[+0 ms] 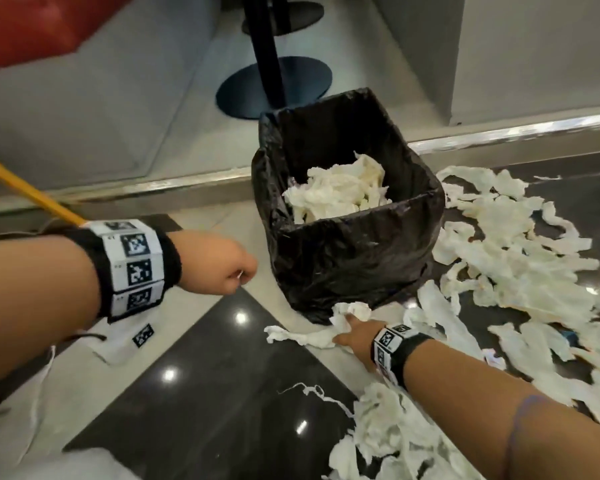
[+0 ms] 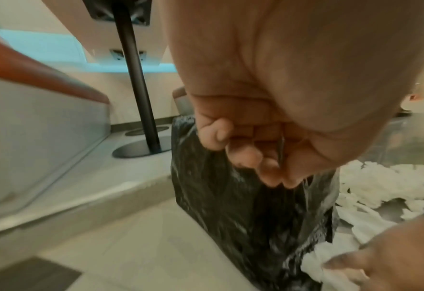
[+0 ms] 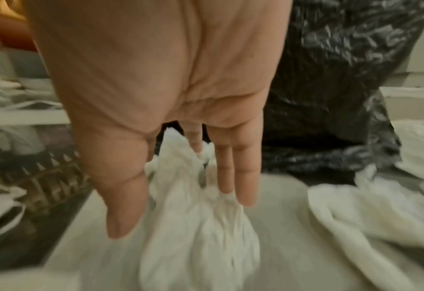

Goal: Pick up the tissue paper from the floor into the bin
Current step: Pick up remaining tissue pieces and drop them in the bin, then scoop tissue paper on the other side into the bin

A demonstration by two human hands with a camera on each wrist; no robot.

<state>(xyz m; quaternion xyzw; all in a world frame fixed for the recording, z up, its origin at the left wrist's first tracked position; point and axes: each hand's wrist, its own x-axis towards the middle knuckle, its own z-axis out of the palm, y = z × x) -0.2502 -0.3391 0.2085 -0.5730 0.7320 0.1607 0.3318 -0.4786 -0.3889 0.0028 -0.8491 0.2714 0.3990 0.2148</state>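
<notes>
Two wrist views add detail: the left hand [image 2: 253, 141] is curled in a fist holding nothing beside the bin [image 1: 350, 216]; the right hand [image 3: 171, 122] presses straight fingers [image 3: 245, 177] on floor tissue paper [image 3: 200, 232]. Motion blurs that tissue's edges. The head view alone shows tissue already inside the bin.

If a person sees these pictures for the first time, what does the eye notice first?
First, the torn white tissue paper strips scattered over the floor, right of the square bin lined with a black plastic bag, which already holds crumpled tissue. Next, the right hand reaching onto a bunched white tissue piece at the bin's base, while the left hand hangs curled beside the bin.
</notes>
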